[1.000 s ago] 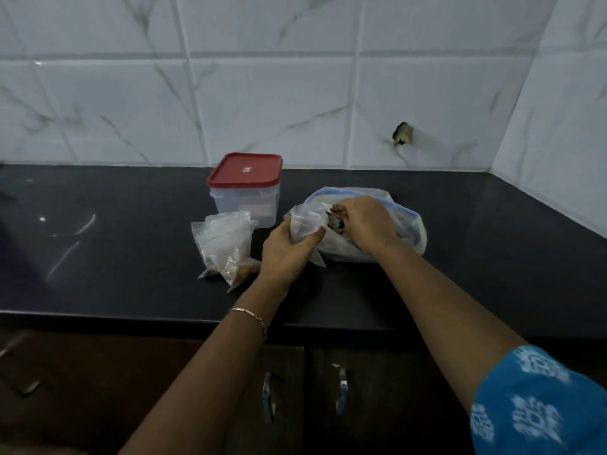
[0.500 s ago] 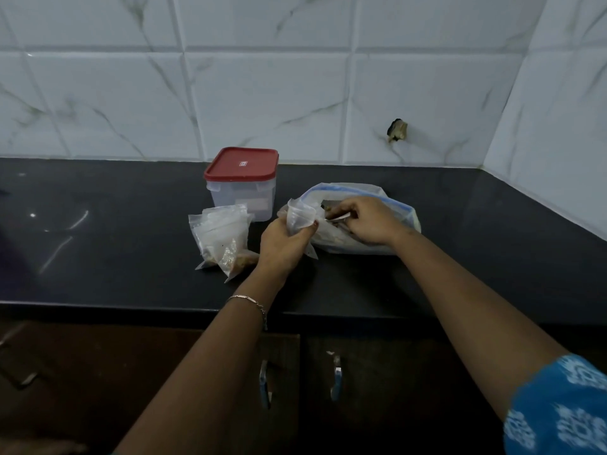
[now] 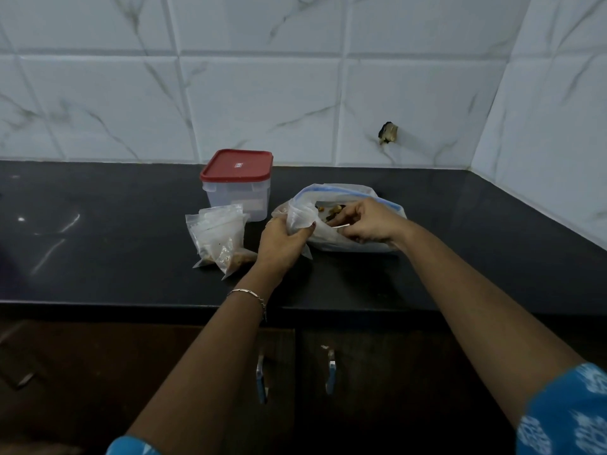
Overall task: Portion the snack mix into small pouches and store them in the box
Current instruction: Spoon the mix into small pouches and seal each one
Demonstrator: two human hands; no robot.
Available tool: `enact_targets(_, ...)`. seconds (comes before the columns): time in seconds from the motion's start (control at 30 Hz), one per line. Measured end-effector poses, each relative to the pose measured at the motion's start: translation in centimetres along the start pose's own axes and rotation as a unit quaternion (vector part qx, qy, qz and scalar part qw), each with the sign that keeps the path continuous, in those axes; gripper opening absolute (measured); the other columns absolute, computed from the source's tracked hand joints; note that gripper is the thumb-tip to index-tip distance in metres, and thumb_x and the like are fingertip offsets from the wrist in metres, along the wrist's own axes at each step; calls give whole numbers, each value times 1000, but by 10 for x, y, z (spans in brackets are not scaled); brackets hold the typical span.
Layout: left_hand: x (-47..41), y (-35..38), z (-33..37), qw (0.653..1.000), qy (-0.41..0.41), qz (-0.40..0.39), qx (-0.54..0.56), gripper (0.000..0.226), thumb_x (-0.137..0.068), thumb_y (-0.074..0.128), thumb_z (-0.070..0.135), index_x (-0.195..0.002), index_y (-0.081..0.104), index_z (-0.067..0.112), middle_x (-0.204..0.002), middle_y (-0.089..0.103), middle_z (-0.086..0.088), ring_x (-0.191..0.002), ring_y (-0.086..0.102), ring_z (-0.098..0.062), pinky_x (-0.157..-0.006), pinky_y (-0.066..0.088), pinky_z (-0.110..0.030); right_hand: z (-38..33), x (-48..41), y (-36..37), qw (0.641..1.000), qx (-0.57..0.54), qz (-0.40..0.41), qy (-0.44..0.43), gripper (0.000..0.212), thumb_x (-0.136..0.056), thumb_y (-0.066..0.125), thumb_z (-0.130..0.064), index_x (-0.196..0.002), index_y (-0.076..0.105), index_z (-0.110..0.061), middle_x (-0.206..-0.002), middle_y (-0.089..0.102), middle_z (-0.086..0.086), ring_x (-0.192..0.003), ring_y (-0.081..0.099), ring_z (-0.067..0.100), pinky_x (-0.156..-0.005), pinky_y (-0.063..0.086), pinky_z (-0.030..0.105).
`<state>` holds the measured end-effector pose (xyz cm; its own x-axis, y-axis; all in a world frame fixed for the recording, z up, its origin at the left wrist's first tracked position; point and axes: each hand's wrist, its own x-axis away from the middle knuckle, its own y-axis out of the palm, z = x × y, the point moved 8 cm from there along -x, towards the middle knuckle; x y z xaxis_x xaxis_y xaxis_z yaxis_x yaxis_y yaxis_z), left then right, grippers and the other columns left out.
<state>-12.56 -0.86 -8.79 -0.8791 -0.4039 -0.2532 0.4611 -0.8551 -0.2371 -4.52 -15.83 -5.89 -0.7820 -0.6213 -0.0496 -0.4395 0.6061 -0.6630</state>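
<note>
A large clear bag with a blue zip strip (image 3: 356, 239) lies open on the black counter (image 3: 115, 244), with brown snack mix (image 3: 331, 210) showing at its mouth. My left hand (image 3: 282, 244) grips a small clear pouch (image 3: 300, 216) upright beside that mouth. My right hand (image 3: 368, 223) is at the bag's opening, fingers pinched on a small white spoon-like thing. Left of my hands rest filled small pouches (image 3: 220, 239) in a heap. Behind them stands a clear box with a red lid (image 3: 238, 183), lid on.
White marble tiles form the back wall and the right wall, meeting at a corner. A small dark hole (image 3: 388, 133) marks the back wall. Below the counter edge are dark cabinet doors with two metal handles (image 3: 330, 369).
My right hand has drawn slightly back out of the large bag toward its mouth. The left hand keeps the small pouch in the same place.
</note>
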Motion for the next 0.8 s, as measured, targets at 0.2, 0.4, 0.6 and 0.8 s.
enact_targets(0.2, 0, 0, 0, 1000, -2, 0, 24, 35, -91, 65, 27, -123, 60, 15, -111, 66, 1, -99, 61, -9, -72, 47, -16, -12, -4, -3, 995, 78, 52, -41, 23, -91, 59, -7, -106, 73, -16, -105, 68, -10, -50, 50, -20, -49, 37, 3)
enact_targets(0.4, 1, 4, -1, 998, -11, -28, 54, 37, -92, 63, 30, -127, 55, 18, -118, 62, 2, -108, 59, -13, -86, 49, -26, -2, -4, -2, 991, -26, 117, 67, 25, -88, 55, -5, -97, 75, -17, -70, 63, -8, -57, 50, 12, -50, 40, 23)
enact_targets(0.6, 4, 10, 1, 993, -6, -69, 96, 40, -94, 61, 30, -132, 51, 23, -121, 60, 6, -111, 57, -10, -86, 47, -21, 11, -2, 10, 968, -134, 142, 158, 21, -89, 60, -16, -107, 70, -10, -97, 67, 5, -62, 47, 12, -55, 38, 24)
enact_targets(0.8, 7, 13, 4, 989, 1, -99, 113, 46, -93, 62, 30, -136, 49, 22, -128, 61, 1, -118, 58, -12, -100, 47, -31, 23, -1, 14, 940, -214, 152, 217, 23, -91, 59, -13, -113, 67, -11, -91, 61, 2, -64, 45, 11, -44, 36, 19)
